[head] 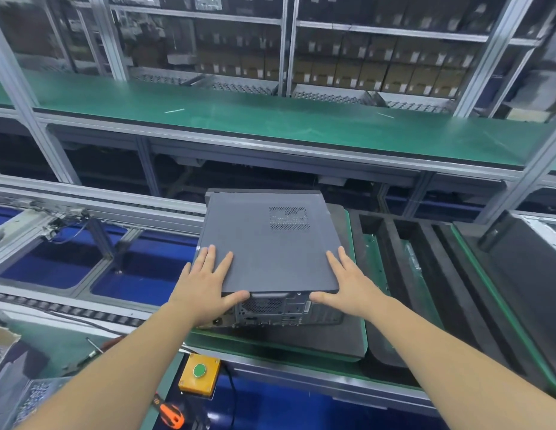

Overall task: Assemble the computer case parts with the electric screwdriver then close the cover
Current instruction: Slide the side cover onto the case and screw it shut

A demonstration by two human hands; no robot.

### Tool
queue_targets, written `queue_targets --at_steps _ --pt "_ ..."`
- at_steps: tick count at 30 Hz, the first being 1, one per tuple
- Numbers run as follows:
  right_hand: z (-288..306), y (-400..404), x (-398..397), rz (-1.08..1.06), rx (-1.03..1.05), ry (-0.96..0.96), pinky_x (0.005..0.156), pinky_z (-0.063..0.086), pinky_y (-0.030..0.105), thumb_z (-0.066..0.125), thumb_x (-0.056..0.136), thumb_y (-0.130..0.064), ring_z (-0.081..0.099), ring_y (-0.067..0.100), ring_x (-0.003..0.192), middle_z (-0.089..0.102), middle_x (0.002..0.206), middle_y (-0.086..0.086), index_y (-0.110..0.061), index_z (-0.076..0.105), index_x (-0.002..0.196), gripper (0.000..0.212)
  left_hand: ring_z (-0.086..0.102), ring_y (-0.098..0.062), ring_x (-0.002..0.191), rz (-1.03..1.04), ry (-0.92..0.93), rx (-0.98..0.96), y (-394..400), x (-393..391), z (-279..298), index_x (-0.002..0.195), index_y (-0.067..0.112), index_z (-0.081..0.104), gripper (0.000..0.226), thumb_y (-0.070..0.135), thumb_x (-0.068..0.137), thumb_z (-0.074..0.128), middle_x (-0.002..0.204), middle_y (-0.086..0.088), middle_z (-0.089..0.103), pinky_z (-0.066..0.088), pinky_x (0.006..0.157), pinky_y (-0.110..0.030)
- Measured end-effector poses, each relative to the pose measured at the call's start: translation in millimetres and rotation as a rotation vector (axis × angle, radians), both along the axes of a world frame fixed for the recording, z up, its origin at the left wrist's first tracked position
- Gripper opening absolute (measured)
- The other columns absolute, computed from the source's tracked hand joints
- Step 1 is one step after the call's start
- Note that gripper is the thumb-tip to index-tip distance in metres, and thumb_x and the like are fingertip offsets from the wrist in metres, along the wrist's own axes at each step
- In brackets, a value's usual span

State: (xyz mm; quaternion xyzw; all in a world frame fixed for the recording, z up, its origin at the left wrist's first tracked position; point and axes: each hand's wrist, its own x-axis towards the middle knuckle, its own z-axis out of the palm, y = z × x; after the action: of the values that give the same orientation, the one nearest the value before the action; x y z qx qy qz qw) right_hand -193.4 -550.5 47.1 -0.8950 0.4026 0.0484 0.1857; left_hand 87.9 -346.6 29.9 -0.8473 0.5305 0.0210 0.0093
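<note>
Your computer case (pixel 270 259) lies flat on a dark foam pad (pixel 341 336) on the green-edged pallet (pixel 301 363), rear I/O panel facing you. The grey cover (pixel 267 243) is on top of the case, vent grille (pixel 289 218) toward its far right corner.

Your left hand (pixel 205 283) lies flat on the cover's near left corner, fingers spread and straight, thumb wrapped along the near edge. Your right hand (pixel 348 282) mirrors it on the near right corner: fingers straight along the side edge, thumb on the near edge (neither hand curls around anything).

Near-left of the case: a yellow box with a green button (pixel 199 375). An orange-handled tool (pixel 169 412) lies just nearer than the box. Right of the case: empty black foam trays (pixel 425 259). Beyond the case: a green shelf (pixel 270 119).
</note>
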Motion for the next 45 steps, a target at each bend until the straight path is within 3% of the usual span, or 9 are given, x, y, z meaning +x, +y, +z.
queue_targets --at_steps 11,13,17,21,31,37,40,43,45 --pt "11 -23 12 0.039 0.148 0.082 0.128 0.011 0.06 0.054 0.063 -0.097 -0.015 0.019 0.16 -0.026 0.17 -0.017 -0.039 -0.013 0.165 0.134 -0.015 -0.028 0.157 0.033 0.071 0.033 -3 -1 4 0.161 0.036 -0.012 0.112 0.1 0.07 0.002 0.17 -0.007 -0.016 0.009 0.126 -0.055" --pt "17 -27 16 -0.014 0.193 0.06 0.128 0.006 0.06 0.048 0.074 -0.094 -0.012 0.018 0.161 -0.018 0.172 -0.018 -0.04 -0.003 0.166 0.119 -0.016 -0.027 0.156 0.043 0.099 0.042 -5 -1 6 0.161 0.037 -0.011 0.108 0.097 0.072 0.0 0.17 -0.007 -0.016 0.003 0.126 -0.056" --pt "12 -18 34 -0.07 -0.06 0.14 0.128 -0.001 0.057 0.021 0.098 -0.078 -0.009 0.02 0.162 -0.006 0.175 -0.01 -0.034 0.006 0.168 0.084 -0.013 -0.026 0.157 0.085 0.119 0.007 -9 -2 4 0.161 0.037 -0.007 0.097 0.087 0.079 -0.007 0.171 -0.006 -0.011 0.006 0.126 -0.055" --pt "3 -5 54 -0.052 -0.129 0.145 0.13 0.001 0.052 0.017 0.103 -0.072 -0.01 0.021 0.161 -0.012 0.175 -0.001 -0.023 -0.002 0.168 0.084 -0.014 -0.026 0.157 0.091 0.133 0.036 -10 -1 6 0.161 0.038 -0.01 0.093 0.086 0.081 -0.003 0.171 -0.005 -0.014 0.008 0.126 -0.055" --pt "-15 0 54 -0.085 -0.245 0.078 0.13 0.002 0.049 0.012 0.103 -0.069 -0.01 0.019 0.162 -0.009 0.176 -0.004 -0.026 -0.001 0.168 0.08 -0.014 -0.019 0.157 0.0 0.166 0.071 -39 23 5 0.162 0.039 -0.007 0.073 0.069 0.096 0.004 0.171 0.001 -0.014 -0.007 0.126 -0.052" --pt "-15 2 53 -0.09 -0.27 0.053 0.13 0.003 0.048 0.015 0.103 -0.068 -0.008 0.017 0.162 -0.006 0.176 -0.005 -0.026 0.002 0.168 0.079 -0.004 -0.023 0.158 0.102 0.118 -0.003 -54 47 14 0.164 0.012 0.002 0.078 0.06 0.105 0.017 0.171 -0.01 -0.003 0.003 0.128 -0.043" --pt "-10 2 63 -0.125 -0.247 0.06 0.129 0.006 0.047 0.026 0.103 -0.06 0.004 0.02 0.161 0.009 0.175 -0.001 -0.022 0.019 0.166 0.073 -0.007 -0.029 0.158 0.165 0.138 0.024 -79 46 17 0.162 0.004 -0.003 0.088 0.065 0.102 0.017 0.17 -0.017 -0.007 0.003 0.128 -0.044" --pt "3 -7 90 -0.141 -0.302 0.034 0.122 0.023 0.045 0.032 0.102 -0.048 0.036 0.026 0.143 0.046 0.154 0.006 -0.016 0.048 0.136 0.049 -0.007 -0.031 0.157 0.191 0.133 0.013 -100 50 18 0.161 0.002 -0.004 0.094 0.069 0.099 0.017 0.169 -0.019 -0.008 0.002 0.128 -0.045" --pt "5 -16 110 -0.103 -0.258 0.021 0.126 0.016 0.046 0.028 0.107 -0.049 0.024 0.026 0.154 0.03 0.167 0.009 -0.016 0.04 0.152 0.057 -0.007 -0.031 0.157 0.174 0.121 0.016 -107 59 15 0.162 0.003 -0.003 0.096 0.071 0.098 0.017 0.17 -0.019 -0.007 0.002 0.128 -0.045"
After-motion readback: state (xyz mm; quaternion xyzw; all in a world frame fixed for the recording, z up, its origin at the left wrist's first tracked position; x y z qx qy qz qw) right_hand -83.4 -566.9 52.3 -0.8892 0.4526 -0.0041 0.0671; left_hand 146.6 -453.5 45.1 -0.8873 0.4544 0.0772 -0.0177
